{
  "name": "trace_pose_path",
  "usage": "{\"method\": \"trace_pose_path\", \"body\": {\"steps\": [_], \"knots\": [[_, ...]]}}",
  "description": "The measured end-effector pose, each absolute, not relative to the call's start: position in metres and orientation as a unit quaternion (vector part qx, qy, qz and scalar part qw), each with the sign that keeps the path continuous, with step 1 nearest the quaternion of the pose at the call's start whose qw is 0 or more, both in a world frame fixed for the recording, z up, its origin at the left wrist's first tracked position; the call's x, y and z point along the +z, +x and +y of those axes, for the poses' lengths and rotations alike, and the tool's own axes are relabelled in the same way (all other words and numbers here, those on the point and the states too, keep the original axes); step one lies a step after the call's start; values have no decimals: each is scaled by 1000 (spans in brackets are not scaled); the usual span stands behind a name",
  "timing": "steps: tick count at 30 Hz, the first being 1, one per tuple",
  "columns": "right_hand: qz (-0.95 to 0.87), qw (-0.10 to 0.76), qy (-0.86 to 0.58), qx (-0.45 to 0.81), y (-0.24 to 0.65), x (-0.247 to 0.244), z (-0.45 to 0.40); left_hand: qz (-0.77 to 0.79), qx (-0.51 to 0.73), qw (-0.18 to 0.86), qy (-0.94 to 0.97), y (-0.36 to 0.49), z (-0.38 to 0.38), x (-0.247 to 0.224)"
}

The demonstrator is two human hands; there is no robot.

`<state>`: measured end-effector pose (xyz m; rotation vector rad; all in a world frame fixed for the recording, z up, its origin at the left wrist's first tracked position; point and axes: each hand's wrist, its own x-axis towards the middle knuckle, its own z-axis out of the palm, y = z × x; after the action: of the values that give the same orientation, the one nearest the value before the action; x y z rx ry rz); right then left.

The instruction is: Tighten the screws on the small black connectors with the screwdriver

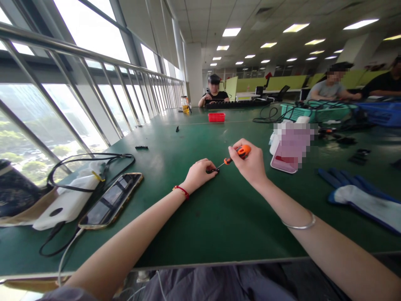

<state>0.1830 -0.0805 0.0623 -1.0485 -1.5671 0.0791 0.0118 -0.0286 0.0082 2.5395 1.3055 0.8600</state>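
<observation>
My right hand (pixel 252 161) is wrapped round the orange and black handle of a screwdriver (pixel 242 151). Its thin metal shaft slants down to the left, and the tip meets a small black part (pixel 214 170) on the green table (pixel 200 217). Fingers of my left hand (pixel 200 174) pinch that black part against the tabletop and hide some of it. The part is too small for me to tell its kind.
To the left lie a smartphone (pixel 112 200), a white power bank (pixel 67 202) and looped cables. On the right are a pink phone (pixel 286 154) and blue-white gloves (pixel 366 200). A red tray (pixel 216 117) and a green basket (pixel 316 110) stand farther back. People sit beyond.
</observation>
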Motion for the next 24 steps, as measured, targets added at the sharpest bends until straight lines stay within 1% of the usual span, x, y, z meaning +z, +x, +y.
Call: {"method": "trace_pose_path", "body": {"steps": [4, 14, 24], "knots": [[-688, 575, -442, 24, 181, 61, -82, 441, 282, 65, 849, 12, -31, 11], [-713, 536, -451, 29, 180, 58, -81, 431, 291, 74, 851, 10, -27, 9], [-709, 534, -459, 28, 179, 57, -81, 432, 294, 81, 849, 10, -27, 8]]}}
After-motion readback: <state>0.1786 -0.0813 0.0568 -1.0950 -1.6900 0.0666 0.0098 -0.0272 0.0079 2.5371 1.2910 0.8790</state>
